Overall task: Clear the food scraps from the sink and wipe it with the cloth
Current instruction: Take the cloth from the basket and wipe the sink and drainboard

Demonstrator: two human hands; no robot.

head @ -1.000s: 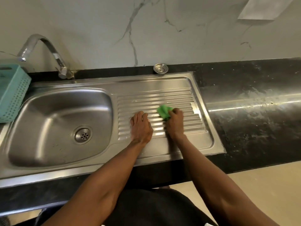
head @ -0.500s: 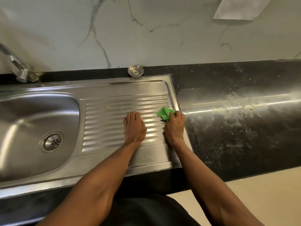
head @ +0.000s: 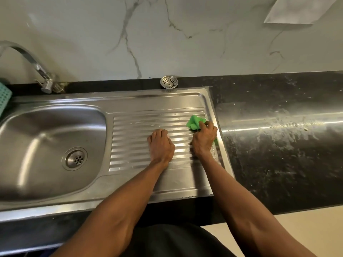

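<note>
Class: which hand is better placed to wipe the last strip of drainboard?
Right. The right hand already holds the green cloth at the drainboard's right edge; the left hand lies flat, empty.

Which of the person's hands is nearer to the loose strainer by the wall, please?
Right, narrowly. The right hand lies below-right of the strainer; the left hand sits farther below it.

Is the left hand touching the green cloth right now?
Apart. The head view shows bare ribbed drainboard between the left hand and the green cloth, which the right hand holds.
</note>
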